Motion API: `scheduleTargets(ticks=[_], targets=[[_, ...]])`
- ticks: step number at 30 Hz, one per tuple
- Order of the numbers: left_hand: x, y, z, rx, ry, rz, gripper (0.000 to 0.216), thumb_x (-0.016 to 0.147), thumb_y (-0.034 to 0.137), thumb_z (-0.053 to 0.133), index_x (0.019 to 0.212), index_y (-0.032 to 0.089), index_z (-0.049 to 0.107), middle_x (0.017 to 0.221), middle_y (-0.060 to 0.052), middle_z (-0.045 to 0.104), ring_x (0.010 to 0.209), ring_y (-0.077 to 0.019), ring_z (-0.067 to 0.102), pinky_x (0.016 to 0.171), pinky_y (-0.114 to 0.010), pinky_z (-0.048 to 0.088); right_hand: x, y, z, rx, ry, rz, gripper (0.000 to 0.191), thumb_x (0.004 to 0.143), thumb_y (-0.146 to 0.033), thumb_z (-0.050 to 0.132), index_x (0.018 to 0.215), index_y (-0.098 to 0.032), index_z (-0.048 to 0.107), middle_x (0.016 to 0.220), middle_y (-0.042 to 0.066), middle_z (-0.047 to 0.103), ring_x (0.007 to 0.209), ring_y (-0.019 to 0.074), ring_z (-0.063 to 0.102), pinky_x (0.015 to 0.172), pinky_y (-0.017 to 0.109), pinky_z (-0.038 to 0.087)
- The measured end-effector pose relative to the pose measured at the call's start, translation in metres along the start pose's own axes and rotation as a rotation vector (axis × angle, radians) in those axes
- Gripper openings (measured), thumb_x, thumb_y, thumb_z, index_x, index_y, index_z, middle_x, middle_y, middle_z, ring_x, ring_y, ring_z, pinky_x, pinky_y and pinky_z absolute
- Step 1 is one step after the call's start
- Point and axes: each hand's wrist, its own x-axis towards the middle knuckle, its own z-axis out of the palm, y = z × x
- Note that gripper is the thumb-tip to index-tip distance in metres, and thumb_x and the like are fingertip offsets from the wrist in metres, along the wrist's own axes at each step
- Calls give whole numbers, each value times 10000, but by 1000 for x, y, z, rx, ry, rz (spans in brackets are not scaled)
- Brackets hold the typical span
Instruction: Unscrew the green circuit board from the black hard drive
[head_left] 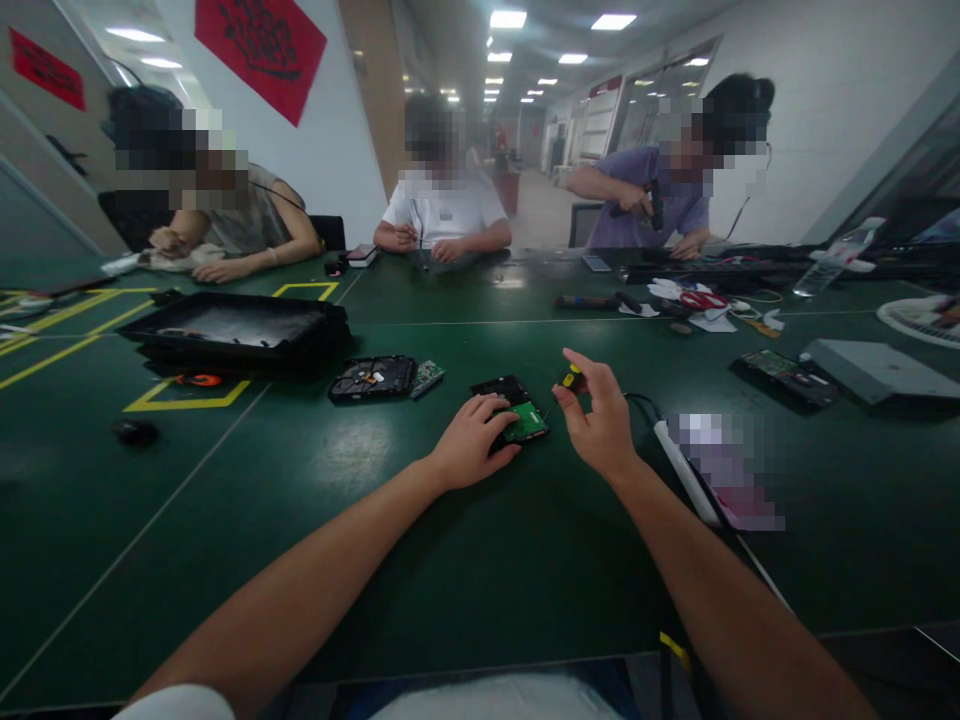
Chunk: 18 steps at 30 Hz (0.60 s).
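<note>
Two bare hands work above a dark green tabletop. The flat, black rectangular device with a bright green circuit board lies on this surface, partly covered by the fingers of the left hand and to the left of, and below, the fingertips of the right hand. The small black-and-yellow handheld tool lies between the right thumb and fingers, near the upper right edge of the device. The left forearm slants inward from the lower left, its hand palm down; the right forearm slants inward from the lower right, its hand raised with the fingers pointing up and leftward. The left fingers are extended and slightly apart, resting on the device without closing around it. The right thumb and fingertips are pinched together on the tool; whether its tip touches the device is too small to tell. To the left of the device lie a black box-shaped drive with rounded corners and, just beside it, a small loose grey-green circuit board.
</note>
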Motion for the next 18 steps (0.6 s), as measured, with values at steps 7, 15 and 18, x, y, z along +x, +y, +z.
scheduleTargets(ticks=[7, 15, 18], targets=[[0, -1, -1, 5, -6, 5, 488, 952, 427, 688, 1395, 240, 605, 1438, -150, 574, 1393, -357, 512, 1190, -604, 436, -5, 3, 4, 186, -40, 71, 509, 1089, -343, 517, 1585, -309, 407, 1285, 103, 704, 1013, 247, 755, 974, 500, 618], [0, -1, 1, 16, -10, 0, 494, 955, 431, 682, 1403, 237, 604, 1440, -158, 572, 1401, -365, 506, 1190, -606, 435, -2, 1, 2, 24, 35, -16, 454, 1023, -384, 644, 1462, -314, 553, 1227, 107, 678, 1023, 286, 695, 898, 523, 636], [0, 0, 1, 16, -8, -3, 485, 953, 422, 685, 1395, 237, 609, 1442, -155, 572, 1402, -362, 505, 1195, -602, 433, -5, 2, 4, 125, 2, 30, 495, 1075, -335, 542, 1559, -324, 440, 1305, 108, 672, 1034, 262, 724, 954, 522, 627]])
